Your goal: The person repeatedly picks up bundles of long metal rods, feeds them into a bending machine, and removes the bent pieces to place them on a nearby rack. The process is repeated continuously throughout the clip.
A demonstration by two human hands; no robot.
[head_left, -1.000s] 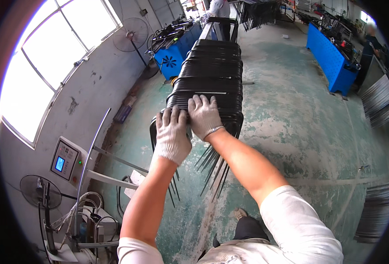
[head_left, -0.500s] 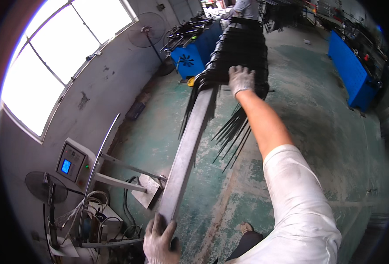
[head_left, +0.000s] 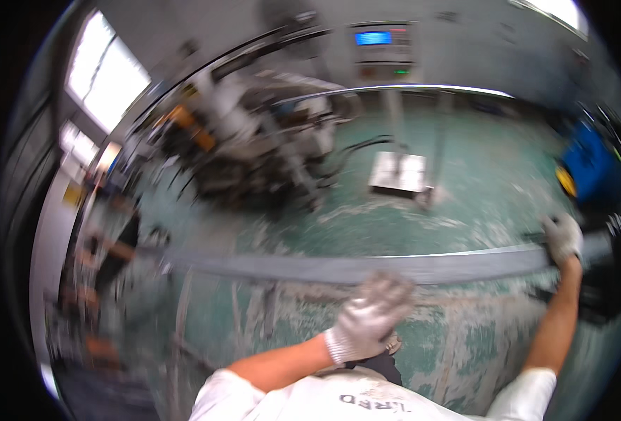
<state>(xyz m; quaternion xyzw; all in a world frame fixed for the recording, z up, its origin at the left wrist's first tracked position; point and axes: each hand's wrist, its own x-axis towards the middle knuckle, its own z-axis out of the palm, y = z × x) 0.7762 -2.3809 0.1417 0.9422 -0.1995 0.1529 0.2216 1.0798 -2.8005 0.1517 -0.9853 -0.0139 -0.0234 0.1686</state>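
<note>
A long grey metal beam [head_left: 458,266] runs crosswise in front of me. My left hand [head_left: 373,319], in a pale knitted glove, is at the beam's near edge, its fingers blurred but stretched out; nothing shows in it. Farther right, my right hand [head_left: 564,240], gloved too, lies across the beam with its fingers bent. Dark thin ends stick out beside that hand, but what it grips is hidden. Just past it hang black thin pieces [head_left: 609,277], bunched on the beam's right end and partly cut off by the picture's rim.
Beyond the beam stands a control panel [head_left: 384,52] with a lit blue screen, on a post with a metal base plate [head_left: 398,172]. A curved metal rail [head_left: 423,88] passes below the panel. Blurred machinery [head_left: 247,133] fills the back left. A blue cabinet [head_left: 591,165] is at the right.
My view has swung left, so the beam now lies crosswise. My left hand has come away from the beam's near end, and my right hand is now at the near end of the black bunch.
</note>
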